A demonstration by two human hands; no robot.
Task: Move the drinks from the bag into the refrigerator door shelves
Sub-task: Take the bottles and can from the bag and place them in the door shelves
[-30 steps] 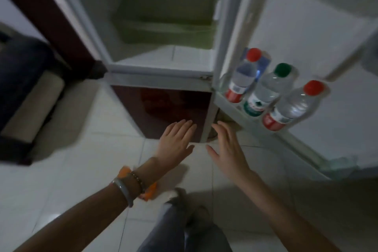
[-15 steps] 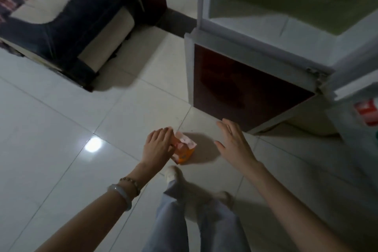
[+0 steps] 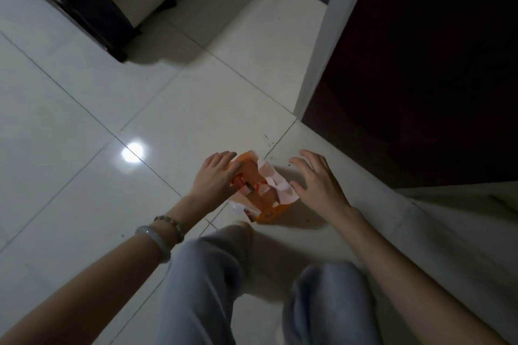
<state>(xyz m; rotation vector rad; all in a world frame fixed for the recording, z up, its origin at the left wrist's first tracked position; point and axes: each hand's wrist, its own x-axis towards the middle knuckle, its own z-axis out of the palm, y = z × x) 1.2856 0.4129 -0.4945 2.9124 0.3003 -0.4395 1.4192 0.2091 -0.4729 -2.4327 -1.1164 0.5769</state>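
- A pale tiled floor (image 3: pixel 84 92) is seen across most of the view, with a bright spot of reflected light on it.
- A dark red refrigerator panel (image 3: pixel 420 64) with a pale edge strip is seen at the upper right.
- A dark piece of furniture (image 3: pixel 92 3) with a light cushion is seen at the upper left, well apart from the hands.
- Light blue trouser legs (image 3: pixel 201 283) are seen at the bottom, between the two forearms.
- An orange and white bag (image 3: pixel 263 190) is set on the floor just in front of the legs, near the refrigerator's base; red-labelled contents are glimpsed inside, too blurred to name.
- The left hand (image 3: pixel 215 176) is laid against the bag's left side, fingers together and bent inward; whether anything is pinched cannot be told.
- The right hand (image 3: pixel 316 179) is held just beside the bag's right edge, fingers spread, nothing gripped.
- A pale bangle (image 3: pixel 152 242) and a beaded bracelet (image 3: pixel 171 225) are worn on the left wrist.
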